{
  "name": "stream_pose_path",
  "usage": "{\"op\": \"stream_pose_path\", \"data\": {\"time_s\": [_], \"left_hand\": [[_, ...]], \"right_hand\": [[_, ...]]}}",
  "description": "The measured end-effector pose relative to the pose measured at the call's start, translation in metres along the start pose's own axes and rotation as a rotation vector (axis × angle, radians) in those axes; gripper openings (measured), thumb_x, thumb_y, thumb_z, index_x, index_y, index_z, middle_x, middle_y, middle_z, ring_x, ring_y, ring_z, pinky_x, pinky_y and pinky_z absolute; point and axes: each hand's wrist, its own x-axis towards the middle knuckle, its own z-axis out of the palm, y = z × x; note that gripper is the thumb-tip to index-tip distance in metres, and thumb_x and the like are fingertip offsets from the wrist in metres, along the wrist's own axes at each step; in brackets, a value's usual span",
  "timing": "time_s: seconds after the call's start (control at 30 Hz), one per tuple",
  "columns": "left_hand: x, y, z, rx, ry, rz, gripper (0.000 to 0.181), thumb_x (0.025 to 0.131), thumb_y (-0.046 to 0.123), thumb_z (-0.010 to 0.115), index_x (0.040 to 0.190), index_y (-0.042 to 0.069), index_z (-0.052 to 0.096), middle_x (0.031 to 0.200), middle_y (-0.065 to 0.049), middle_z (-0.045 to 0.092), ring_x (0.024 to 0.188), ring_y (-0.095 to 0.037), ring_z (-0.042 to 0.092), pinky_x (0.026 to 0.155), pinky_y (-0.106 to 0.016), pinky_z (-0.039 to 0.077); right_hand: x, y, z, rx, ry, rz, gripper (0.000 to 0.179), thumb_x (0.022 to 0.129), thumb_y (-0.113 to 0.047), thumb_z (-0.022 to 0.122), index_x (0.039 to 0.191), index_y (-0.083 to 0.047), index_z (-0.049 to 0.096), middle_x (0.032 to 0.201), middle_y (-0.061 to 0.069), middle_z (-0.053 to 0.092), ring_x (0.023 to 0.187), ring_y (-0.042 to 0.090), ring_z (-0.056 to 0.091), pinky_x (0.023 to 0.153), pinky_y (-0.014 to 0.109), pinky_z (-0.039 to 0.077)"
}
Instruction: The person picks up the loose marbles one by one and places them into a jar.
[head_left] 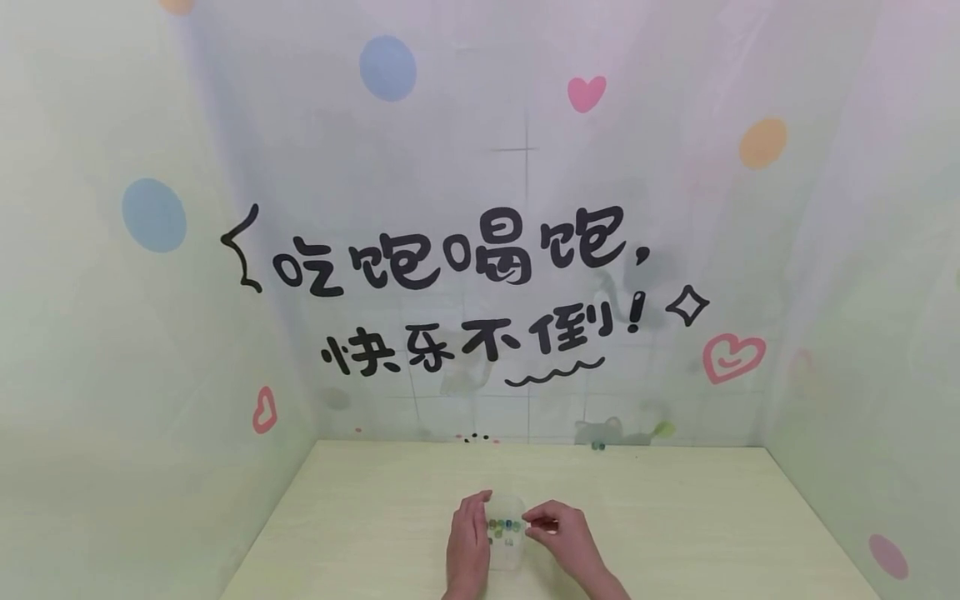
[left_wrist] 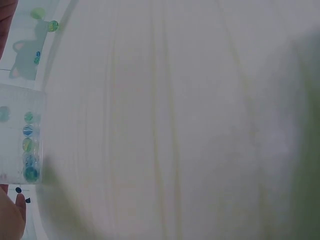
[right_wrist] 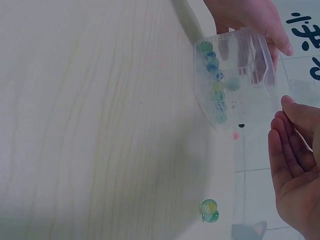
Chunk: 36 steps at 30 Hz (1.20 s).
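Note:
A clear plastic box [head_left: 506,557] stands on the table with several glass marbles [head_left: 500,525] along its bottom. My left hand [head_left: 468,546] grips its left side; in the right wrist view those fingers [right_wrist: 252,55] show through the wall. Just off the box's right rim is my right hand [head_left: 567,537], thumb and fingertips close together and nothing showing between them. One blurred teal marble [right_wrist: 233,82] hangs inside the box above the row, also seen in the left wrist view as a pale green marble [left_wrist: 4,114].
At the back of the pale wooden table [head_left: 675,517], two touching marbles [head_left: 597,446] lie near the wall. A printed cloth backdrop [head_left: 465,167] with black characters, hearts and dots encloses the back and both sides.

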Motion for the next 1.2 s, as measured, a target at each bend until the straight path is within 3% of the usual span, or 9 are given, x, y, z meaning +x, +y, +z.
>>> {"op": "stream_pose_path", "data": {"time_s": [0.53, 1.2], "left_hand": [[0.001, -0.001, 0.001, 0.012, 0.022, 0.019, 0.031, 0.109, 0.025, 0.036, 0.124, 0.019, 0.062, 0.121, 0.003, 0.065, 0.113, -0.019, 0.059, 0.095, -0.042, 0.052], [-0.001, -0.002, 0.000, 0.011, 0.018, 0.045, 0.032, 0.110, 0.027, 0.035, 0.125, 0.020, 0.062, 0.121, 0.005, 0.065, 0.108, -0.016, 0.059, 0.090, -0.036, 0.052]], "right_hand": [[-0.003, 0.005, -0.010, -0.047, 0.016, 0.044, 0.013, 0.085, -0.003, 0.075, 0.098, -0.002, 0.074, 0.095, 0.010, 0.074, 0.081, 0.004, 0.066, 0.072, 0.018, 0.058], [-0.013, 0.017, -0.033, -0.040, 0.117, 0.087, 0.015, 0.083, -0.002, 0.076, 0.098, -0.003, 0.073, 0.097, 0.010, 0.075, 0.083, 0.008, 0.067, 0.073, 0.015, 0.057]]}}
